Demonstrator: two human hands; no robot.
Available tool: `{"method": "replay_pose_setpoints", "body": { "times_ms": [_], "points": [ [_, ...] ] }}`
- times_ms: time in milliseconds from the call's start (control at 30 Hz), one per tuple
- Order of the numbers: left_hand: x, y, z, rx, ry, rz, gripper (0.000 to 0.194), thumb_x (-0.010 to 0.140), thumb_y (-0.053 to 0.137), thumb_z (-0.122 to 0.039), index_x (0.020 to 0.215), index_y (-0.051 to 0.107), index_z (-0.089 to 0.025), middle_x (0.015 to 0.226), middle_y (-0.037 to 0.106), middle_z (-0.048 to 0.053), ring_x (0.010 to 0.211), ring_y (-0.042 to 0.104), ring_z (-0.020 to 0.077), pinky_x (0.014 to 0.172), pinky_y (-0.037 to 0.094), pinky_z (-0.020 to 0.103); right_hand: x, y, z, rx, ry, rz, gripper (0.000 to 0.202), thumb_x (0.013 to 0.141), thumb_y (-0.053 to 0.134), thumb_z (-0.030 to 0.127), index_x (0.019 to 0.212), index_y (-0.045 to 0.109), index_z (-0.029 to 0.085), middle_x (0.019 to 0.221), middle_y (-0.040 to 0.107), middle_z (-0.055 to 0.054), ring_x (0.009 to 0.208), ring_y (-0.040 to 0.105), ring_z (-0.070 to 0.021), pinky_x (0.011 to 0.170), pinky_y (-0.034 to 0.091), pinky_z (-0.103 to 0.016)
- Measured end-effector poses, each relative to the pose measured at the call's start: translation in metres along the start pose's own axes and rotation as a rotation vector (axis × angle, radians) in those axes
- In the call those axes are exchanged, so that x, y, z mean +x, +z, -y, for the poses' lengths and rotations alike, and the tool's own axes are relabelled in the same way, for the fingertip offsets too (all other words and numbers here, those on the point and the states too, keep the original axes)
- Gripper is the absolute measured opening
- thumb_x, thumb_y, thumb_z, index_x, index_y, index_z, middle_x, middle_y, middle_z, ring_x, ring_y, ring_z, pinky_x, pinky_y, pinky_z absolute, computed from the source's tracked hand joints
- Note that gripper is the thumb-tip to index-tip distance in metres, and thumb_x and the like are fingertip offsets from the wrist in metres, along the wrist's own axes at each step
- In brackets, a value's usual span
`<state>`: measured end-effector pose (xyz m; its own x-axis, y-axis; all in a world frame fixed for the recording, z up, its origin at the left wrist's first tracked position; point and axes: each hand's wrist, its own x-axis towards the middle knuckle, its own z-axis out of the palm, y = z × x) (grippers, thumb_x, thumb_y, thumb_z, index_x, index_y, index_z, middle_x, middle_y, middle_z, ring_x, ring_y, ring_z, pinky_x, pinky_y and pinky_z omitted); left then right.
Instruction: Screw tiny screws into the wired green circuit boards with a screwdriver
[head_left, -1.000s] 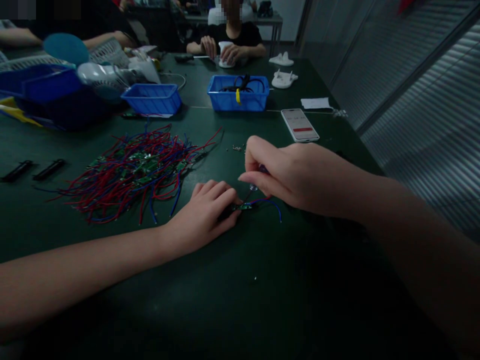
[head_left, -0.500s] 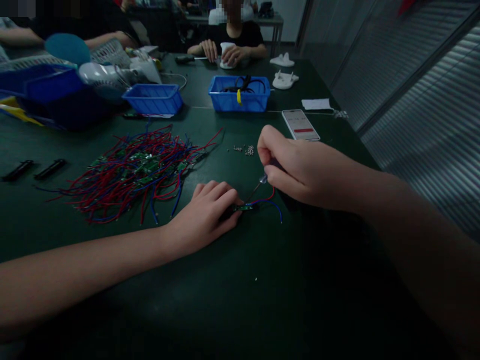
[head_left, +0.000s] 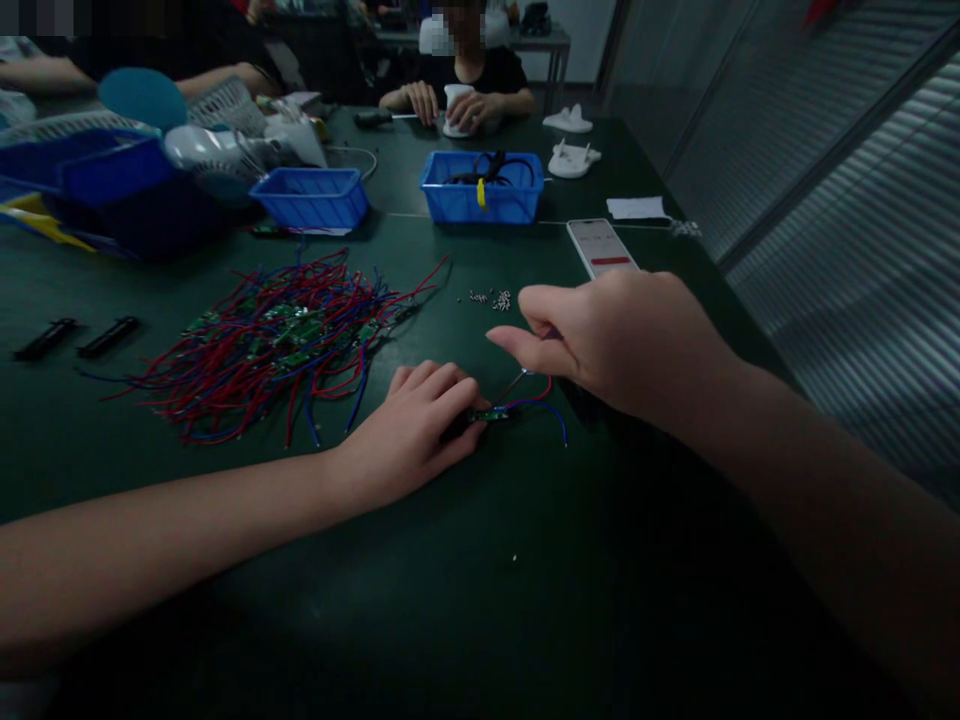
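Observation:
My left hand rests on the green table, its fingers closed on a small green circuit board with a red and a blue wire trailing to the right. Above and to the right, my right hand is wrapped round a screwdriver; the handle is mostly hidden in the fist, with the thumb sticking out. The thin shaft slants down to the left and its tip meets the board beside my left fingertips. Small screws lie beyond my hands. A tangled pile of wired circuit boards spreads left of them.
Two black plastic parts lie at the far left. Blue bins stand along the back, one blue bin holding black cables. A phone lies behind my right hand. Across the table a person holds a white part.
My right hand has turned round the screwdriver, knuckles rolling over and thumb now pointing out to the left. My left hand and the board have stayed in place.

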<state>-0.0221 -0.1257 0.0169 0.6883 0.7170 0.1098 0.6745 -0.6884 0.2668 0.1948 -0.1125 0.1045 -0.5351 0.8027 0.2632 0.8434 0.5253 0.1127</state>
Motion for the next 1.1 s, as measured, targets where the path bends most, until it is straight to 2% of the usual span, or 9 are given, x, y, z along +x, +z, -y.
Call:
{"method": "replay_pose_setpoints", "body": {
  "times_ms": [100,167,300,433,600,733,900,1000,1100],
  "points": [
    [0.001,-0.001,-0.001,0.005,0.003,-0.003,0.017,0.093,0.042,-0.035,0.100,0.050,-0.022,0.099,0.054,0.006,0.091,0.045,0.0221,0.076,0.033,0.038,-0.001,-0.005,-0.002,0.226,-0.139,0.113,0.028,0.092,0.036,0.035,0.102,0.054,0.017,0.066,0.055,0.001,0.051,0.038,-0.0089,0.052,0.021,-0.025],
    [0.001,-0.001,-0.001,0.007,0.005,-0.005,0.017,0.093,0.042,-0.035,0.099,0.050,-0.021,0.099,0.054,0.006,0.091,0.044,0.0222,0.077,0.033,0.039,-0.002,-0.009,-0.003,0.336,-0.232,0.168,0.025,0.090,0.037,0.026,0.109,0.050,0.016,0.073,0.058,0.001,0.052,0.038,-0.0081,0.052,0.022,-0.024],
    [0.000,-0.001,-0.001,0.003,0.009,-0.008,0.017,0.093,0.042,-0.035,0.098,0.050,-0.021,0.100,0.054,0.006,0.091,0.044,0.0222,0.077,0.034,0.039,-0.002,-0.011,-0.001,0.282,-0.243,0.135,0.028,0.095,0.037,0.033,0.112,0.049,0.015,0.079,0.060,-0.001,0.054,0.042,-0.0077,0.052,0.023,-0.023],
    [-0.001,0.001,0.000,0.015,0.013,-0.019,0.018,0.093,0.043,-0.036,0.099,0.051,-0.021,0.102,0.055,0.006,0.094,0.045,0.0229,0.079,0.035,0.039,-0.001,-0.004,0.001,0.235,-0.180,0.060,0.035,0.093,0.041,0.049,0.098,0.057,0.018,0.065,0.056,0.003,0.052,0.043,-0.0077,0.053,0.024,-0.022],
    [-0.001,0.003,0.003,0.020,0.025,-0.021,0.022,0.094,0.041,-0.035,0.106,0.053,-0.021,0.108,0.055,0.008,0.098,0.047,0.0239,0.083,0.037,0.042,-0.007,-0.002,0.018,0.018,-0.005,-0.075,0.054,0.091,0.030,0.062,0.088,0.061,0.018,0.060,0.057,-0.003,0.052,0.048,-0.0110,0.052,0.021,-0.024],
    [0.000,0.004,0.003,0.022,0.005,-0.017,0.021,0.091,0.044,-0.036,0.102,0.055,-0.021,0.107,0.055,0.008,0.095,0.047,0.0245,0.081,0.038,0.042,-0.012,-0.009,0.030,-0.030,-0.032,-0.013,0.042,0.091,0.035,0.052,0.102,0.059,0.020,0.064,0.062,-0.004,0.050,0.049,-0.0128,0.050,0.018,-0.025],
    [-0.001,0.004,0.003,0.041,0.019,-0.041,0.019,0.091,0.047,-0.037,0.099,0.053,-0.021,0.112,0.055,0.008,0.100,0.047,0.0265,0.081,0.037,0.042,-0.013,-0.019,0.027,0.132,-0.159,0.068,0.049,0.090,0.039,0.032,0.134,0.036,0.012,0.071,0.064,-0.001,0.048,0.049,-0.0116,0.045,0.021,-0.025],
    [-0.002,0.004,0.003,0.039,0.031,-0.031,0.019,0.092,0.044,-0.036,0.102,0.053,-0.021,0.114,0.056,0.008,0.102,0.047,0.0264,0.081,0.037,0.041,-0.012,-0.021,0.023,0.146,-0.240,0.151,0.045,0.092,0.038,0.027,0.135,0.035,0.011,0.071,0.064,0.000,0.049,0.050,-0.0108,0.045,0.022,-0.025],
    [-0.002,0.002,0.002,0.039,0.021,-0.027,0.023,0.094,0.041,-0.035,0.109,0.053,-0.022,0.114,0.056,0.008,0.103,0.047,0.0261,0.083,0.037,0.042,-0.011,-0.017,0.022,0.006,-0.213,0.096,0.037,0.095,0.036,0.033,0.126,0.044,0.015,0.070,0.065,-0.003,0.049,0.050,-0.0116,0.047,0.020,-0.025]
  ]
}}
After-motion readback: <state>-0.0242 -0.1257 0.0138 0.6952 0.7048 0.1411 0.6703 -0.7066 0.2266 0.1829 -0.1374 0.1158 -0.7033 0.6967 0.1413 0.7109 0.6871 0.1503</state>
